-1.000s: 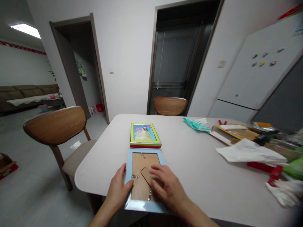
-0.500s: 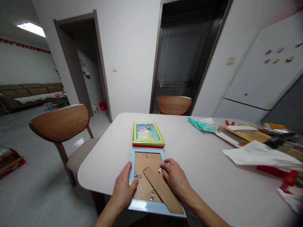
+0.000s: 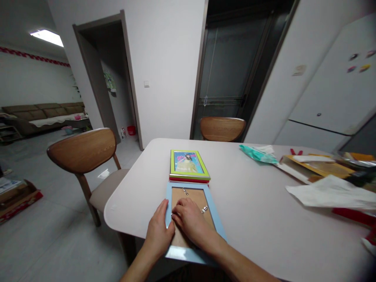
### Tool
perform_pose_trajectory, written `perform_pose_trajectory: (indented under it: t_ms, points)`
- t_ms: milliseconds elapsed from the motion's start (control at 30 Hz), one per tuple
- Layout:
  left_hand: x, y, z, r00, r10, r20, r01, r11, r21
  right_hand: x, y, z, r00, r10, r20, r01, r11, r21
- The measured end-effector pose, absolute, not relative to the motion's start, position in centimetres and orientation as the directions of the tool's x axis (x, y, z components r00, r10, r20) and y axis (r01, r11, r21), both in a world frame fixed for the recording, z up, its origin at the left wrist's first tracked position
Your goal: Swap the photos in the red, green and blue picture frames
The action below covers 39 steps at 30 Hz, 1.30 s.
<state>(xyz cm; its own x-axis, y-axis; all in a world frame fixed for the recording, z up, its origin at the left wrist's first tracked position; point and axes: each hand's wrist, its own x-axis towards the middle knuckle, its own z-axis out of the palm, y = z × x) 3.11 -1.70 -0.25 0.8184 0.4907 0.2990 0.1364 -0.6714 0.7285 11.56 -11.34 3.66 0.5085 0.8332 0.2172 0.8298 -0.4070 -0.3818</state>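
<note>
A light blue picture frame (image 3: 213, 213) lies face down at the near edge of the white table (image 3: 249, 203), its brown backing board up. My left hand (image 3: 158, 231) rests flat along the frame's left side, fingers stretched out. My right hand (image 3: 189, 221) lies on the backing with its fingertips pinched at a small metal clip near the left edge. Another clip (image 3: 204, 210) shows to the right, and one (image 3: 185, 191) near the top. Just beyond lies a green picture frame (image 3: 188, 164), photo up, stacked on a red one.
Papers, a yellow envelope (image 3: 317, 166) and a teal bag (image 3: 258, 154) lie on the table's right side. A wooden chair (image 3: 85, 156) stands at the left and another chair (image 3: 222, 128) at the far end. A white fridge (image 3: 331, 98) is at the right.
My right hand moved from the frame's right side across to its left side. The brown stand leg that lay across the backing is now hidden under my hand. The view shifted left.
</note>
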Motion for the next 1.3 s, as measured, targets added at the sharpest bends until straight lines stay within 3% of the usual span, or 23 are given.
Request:
perform_pose_trajectory:
  t_ms: [1000, 1133, 1300]
  points:
    - [2.9, -1.9, 0.0, 0.819, 0.492, 0.296, 0.139, -0.67, 0.729, 18.3, -11.0, 1.7, 0.669, 0.695, 0.264, 0.739, -0.584, -0.337]
    - [2.9, -1.9, 0.2, 0.816, 0.496, 0.296, 0.139, -0.666, 0.733, 17.3, -12.4, 3.0, 0.628, 0.738, 0.247, 0.766, -0.53, -0.363]
    - [2.9, -2.0, 0.2, 0.813, 0.506, 0.289, 0.135, -0.646, 0.751, 14.3, -17.2, 5.2, 0.338, 0.935, 0.108, 0.816, -0.233, -0.529]
